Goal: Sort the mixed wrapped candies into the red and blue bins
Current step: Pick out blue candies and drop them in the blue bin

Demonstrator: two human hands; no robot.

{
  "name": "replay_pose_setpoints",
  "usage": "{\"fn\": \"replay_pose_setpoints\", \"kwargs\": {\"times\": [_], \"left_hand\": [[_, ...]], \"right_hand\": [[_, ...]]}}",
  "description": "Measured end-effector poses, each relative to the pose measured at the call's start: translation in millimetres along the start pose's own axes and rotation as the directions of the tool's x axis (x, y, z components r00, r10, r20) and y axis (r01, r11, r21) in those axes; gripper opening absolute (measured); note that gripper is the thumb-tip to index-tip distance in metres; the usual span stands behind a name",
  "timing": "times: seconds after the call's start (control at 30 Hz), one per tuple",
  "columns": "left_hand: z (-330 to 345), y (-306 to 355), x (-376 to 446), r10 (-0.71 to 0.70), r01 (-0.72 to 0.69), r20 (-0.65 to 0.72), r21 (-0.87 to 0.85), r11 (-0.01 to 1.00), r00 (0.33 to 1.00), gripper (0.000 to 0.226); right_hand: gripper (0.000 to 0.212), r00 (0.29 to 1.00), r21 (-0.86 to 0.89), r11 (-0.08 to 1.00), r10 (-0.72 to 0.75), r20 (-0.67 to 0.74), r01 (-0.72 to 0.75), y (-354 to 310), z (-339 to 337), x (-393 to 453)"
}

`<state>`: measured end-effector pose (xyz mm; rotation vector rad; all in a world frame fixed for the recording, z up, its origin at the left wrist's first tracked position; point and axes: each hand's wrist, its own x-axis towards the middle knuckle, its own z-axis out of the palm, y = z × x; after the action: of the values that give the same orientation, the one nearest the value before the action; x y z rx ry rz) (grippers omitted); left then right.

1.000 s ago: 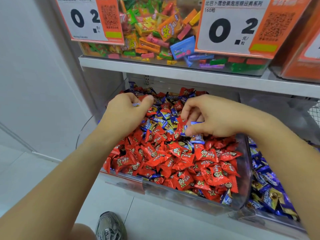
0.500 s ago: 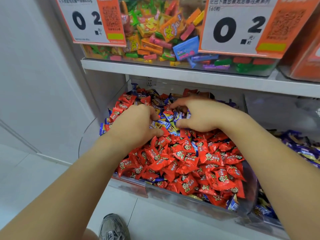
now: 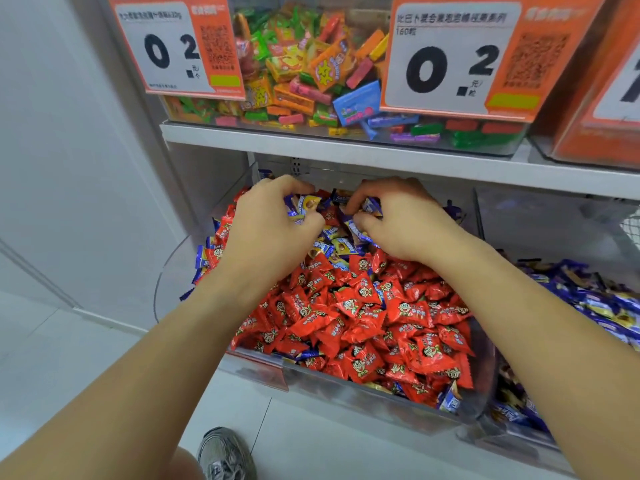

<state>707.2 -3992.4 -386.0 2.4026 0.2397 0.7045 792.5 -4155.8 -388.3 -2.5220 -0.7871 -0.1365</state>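
— Where do we have our hands?

— Both are deep in the clear bin [image 3: 481, 386] on the lower shelf, at its back edge. Our left hand [image 3: 273, 230] has its fingers curled down over a few blue-wrapped candies [image 3: 306, 206], gripping them against the palm. Our right hand [image 3: 398, 220] sits just beside it, fingers and thumb pinching a blue candy [image 3: 360, 230] at the top of the heap. The two hands are close, nearly knuckle to knuckle, with a small gap of wrappers between them.

— And the candies themselves?

— Red-wrapped candies [image 3: 363, 323] fill most of this bin, thick toward the front edge. Blue ones are mixed in — a cluster under and between our hands at the back, some along the left wall, a few at the front right corner. A second bin [image 3: 588, 306] to the right holds a pile of blue wrappers only, as far as we can see; our right forearm crosses in front of it.

— What sits above?

— An upper shelf [image 3: 346, 147] carries another clear bin of bright assorted sweets [image 3: 311, 74], with two orange and white price tags [image 3: 450, 60] reading 0.2 hanging on its front. Down at the bottom edge, on the pale floor tiles [image 3: 52, 341], we can see a grey sneaker [image 3: 225, 455].
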Motion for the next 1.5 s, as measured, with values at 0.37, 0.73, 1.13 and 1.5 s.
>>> {"fn": "replay_pose_setpoints", "kwargs": {"times": [0.37, 0.73, 1.13, 1.5], "left_hand": [[19.3, 37.6, -21.3, -0.312, 0.553, 0.469, -0.57, 0.608, 0.826, 0.019], [17.1, 80.4, -49.8, 0.103, 0.228, 0.565, -0.484, 0.845, 0.819, 0.011], [101.4, 178.0, -57.2, 0.376, -0.203, 0.562, -0.347, 0.916, 0.736, 0.023], [43.4, 76.4, -56.0, 0.406, -0.429, 0.435, -0.05, 0.902, 0.804, 0.039]], "right_hand": [[0.008, 0.97, 0.632, 0.765, 0.226, -0.086, -0.123, -8.0, -2.3, -47.0], [0.016, 0.973, 0.557, 0.819, 0.22, -0.075, -0.142, 33.5, -61.0, -141.5], [0.021, 0.771, 0.611, 0.73, 0.567, -0.292, -0.306, 115.2, -96.5, -194.8], [0.028, 0.869, 0.415, 0.868, 0.407, -0.281, -0.273, 110.4, -90.5, -178.9]]}}
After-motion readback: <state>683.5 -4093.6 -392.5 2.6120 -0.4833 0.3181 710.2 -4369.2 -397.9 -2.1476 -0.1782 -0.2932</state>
